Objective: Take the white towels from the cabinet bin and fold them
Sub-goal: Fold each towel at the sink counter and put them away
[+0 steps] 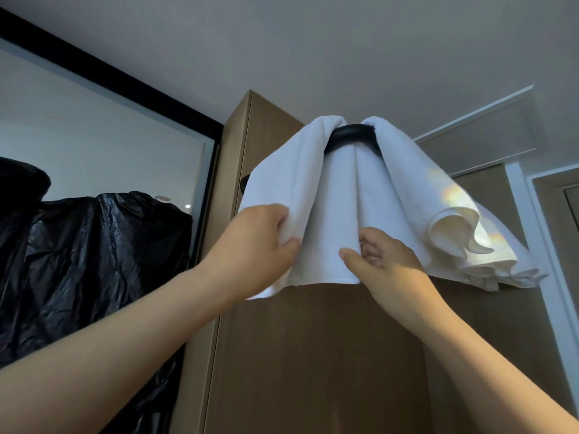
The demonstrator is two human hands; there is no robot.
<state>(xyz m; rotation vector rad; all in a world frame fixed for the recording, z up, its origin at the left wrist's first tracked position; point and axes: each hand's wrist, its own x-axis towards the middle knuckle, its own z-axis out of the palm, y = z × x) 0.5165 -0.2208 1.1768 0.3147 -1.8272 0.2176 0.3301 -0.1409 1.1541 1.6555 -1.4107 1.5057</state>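
White towels hang draped over the dark rim of a bin high up at the top of a brown wooden cabinet. Folds spread down and out to the right, where a bunched part sags. My left hand grips the left fold of a towel, fingers curled into the cloth. My right hand pinches the lower edge of the middle fold between thumb and fingers. Both arms reach upward. The bin's body is hidden behind the cloth.
Black plastic sheeting covers bulky things at the left, in front of a black-framed glass panel. A white door frame and a brown door stand to the right. The ceiling is close above the cabinet top.
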